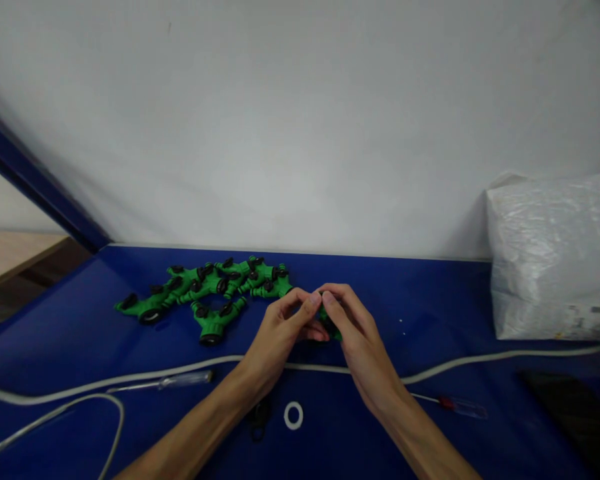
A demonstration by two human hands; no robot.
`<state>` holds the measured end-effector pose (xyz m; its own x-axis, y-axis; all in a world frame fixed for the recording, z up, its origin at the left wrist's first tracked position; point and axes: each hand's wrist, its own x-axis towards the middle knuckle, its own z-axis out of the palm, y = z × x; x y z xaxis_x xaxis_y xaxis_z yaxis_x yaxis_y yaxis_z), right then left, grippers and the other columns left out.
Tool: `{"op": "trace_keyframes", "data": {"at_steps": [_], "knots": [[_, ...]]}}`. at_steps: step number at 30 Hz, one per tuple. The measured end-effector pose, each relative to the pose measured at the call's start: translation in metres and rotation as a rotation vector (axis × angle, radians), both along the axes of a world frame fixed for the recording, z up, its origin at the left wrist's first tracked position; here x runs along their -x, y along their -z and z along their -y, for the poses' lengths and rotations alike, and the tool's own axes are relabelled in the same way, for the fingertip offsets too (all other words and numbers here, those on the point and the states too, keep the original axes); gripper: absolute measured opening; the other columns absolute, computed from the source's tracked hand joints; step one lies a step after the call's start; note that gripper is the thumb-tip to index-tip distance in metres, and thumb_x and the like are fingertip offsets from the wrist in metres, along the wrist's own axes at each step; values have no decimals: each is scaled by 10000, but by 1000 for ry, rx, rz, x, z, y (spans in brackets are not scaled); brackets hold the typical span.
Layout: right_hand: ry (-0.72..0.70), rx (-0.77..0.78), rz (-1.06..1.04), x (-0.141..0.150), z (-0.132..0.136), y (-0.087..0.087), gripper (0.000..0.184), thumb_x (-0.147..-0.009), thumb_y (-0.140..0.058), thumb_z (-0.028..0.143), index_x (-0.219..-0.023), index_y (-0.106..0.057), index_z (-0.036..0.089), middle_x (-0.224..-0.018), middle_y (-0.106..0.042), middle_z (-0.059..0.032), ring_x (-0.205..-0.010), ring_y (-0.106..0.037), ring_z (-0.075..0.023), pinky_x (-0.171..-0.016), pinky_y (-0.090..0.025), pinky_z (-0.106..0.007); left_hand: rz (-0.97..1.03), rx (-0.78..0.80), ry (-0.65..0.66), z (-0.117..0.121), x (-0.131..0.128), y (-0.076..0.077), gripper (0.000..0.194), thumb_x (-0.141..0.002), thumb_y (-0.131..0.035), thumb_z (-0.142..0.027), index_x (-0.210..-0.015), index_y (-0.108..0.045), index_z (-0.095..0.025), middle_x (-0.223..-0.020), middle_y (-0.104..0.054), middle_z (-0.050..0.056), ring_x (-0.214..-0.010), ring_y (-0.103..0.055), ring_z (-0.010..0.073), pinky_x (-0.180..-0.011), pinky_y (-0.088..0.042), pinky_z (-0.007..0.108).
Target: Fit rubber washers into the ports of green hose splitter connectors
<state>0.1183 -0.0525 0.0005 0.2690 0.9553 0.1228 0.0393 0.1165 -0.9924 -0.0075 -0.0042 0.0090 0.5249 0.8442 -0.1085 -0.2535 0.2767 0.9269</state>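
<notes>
- Green fitting [337,335]: between both hands, above the blue table [360,273], right of the green connectors [213,323].
- Left hand [275,327], right hand [363,340]: fingers closed narrowly around it; exact contact hidden.
- Advisable: brace steadily, apply thumb pressure evenly.

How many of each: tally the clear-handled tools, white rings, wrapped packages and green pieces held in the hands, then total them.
Clear-handled tools: 2
White ring: 1
Wrapped package: 1
Green piece held between the left hand and right hand, partly hidden: 1
Total: 5
</notes>
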Motion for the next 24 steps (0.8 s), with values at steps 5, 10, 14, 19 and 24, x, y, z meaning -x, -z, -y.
{"op": "trace_keyframes", "data": {"at_steps": [5,10,14,19,24], "knots": [[45,-30,2,0,1,3,224,-978,-577,490,-999,-683,294,-1033,-643,7,-984,-583,-189,-840,-433,-306,77,111,19,7,-2,-2,330,-857,-716,-471,-814,-594,-167,-769,-578,-33,-642,-620,76,-660,-539,196],[66,-71,-20,2,2,5,207,-975,-583,459,-947,-684,281,-993,-614,3,-966,-563,-185,-812,-433,-293,100,121,19,8,-2,-2,294,-886,-690,-453,-849,-609,-173,-833,-558,-40,-675,-636,67,-668,-539,177],[49,-87,-91,3,2,5,195,-966,-595,446,-914,-677,277,-979,-585,4,-940,-544,-180,-765,-433,-278,102,127,21,8,-2,-6,288,-881,-698,-451,-867,-628,-173,-861,-560,-39,-661,-642,63,-693,-558,192],[68,-104,-131,4,2,4,220,-954,-609,442,-842,-652,258,-970,-552,8,-961,-531,-179,-829,-425,-285,100,152,16,9,-3,-7,292,-883,-698,-449,-845,-613,-172,-839,-552,-48,-658,-664,66,-707,-568,187],[97,-88,-133,6,3,4,254,-931,-613,474,-819,-637,247,-1000,-555,-10,-1008,-526,-204,-845,-432,-304,100,162,-8,11,-4,-5,323,-867,-709,-469,-825,-594,-170,-841,-560,-52,-640,-653,59,-685,-575,186]]}}
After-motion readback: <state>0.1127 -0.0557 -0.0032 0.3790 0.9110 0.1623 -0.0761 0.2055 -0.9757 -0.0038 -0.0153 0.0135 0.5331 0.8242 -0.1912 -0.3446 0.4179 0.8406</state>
